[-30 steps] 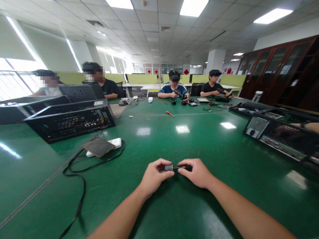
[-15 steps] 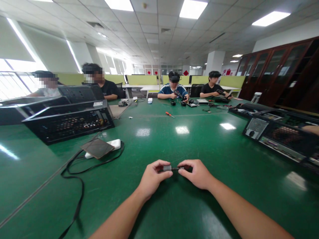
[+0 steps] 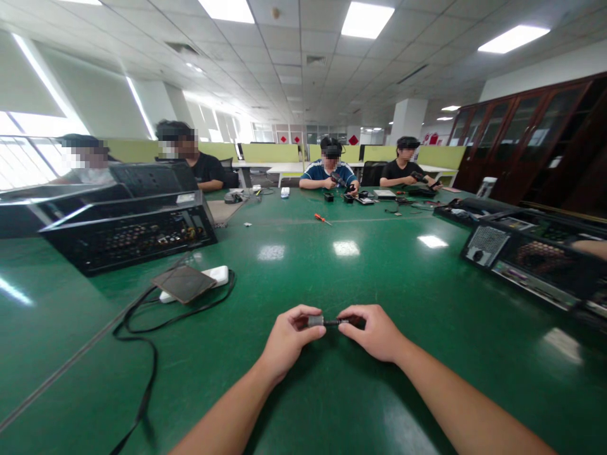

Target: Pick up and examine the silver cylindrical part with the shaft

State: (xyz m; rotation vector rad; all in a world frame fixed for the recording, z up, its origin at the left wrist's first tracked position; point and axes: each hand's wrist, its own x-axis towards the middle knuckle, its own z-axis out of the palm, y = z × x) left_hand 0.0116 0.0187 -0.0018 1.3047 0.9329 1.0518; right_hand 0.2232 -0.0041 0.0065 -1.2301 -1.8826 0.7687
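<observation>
One grey cylinder (image 3: 315, 321) is pinched in the fingers of the left hand (image 3: 287, 341) above a green bench (image 3: 303, 272), opposite the right hand (image 3: 377, 332), its own fingers gripping a dark rod (image 3: 331, 323) pointed at the cylinder. The gap between the hands has widened slightly within the past second, baring more rod; the pieces appear to be being worked, not put down. Whether they are joined cannot be told from here. An orange screwdriver (image 3: 323, 218) lies well beyond; leftward, a brown square pad (image 3: 184, 284) partly covers a white power strip (image 3: 219, 275).
</observation>
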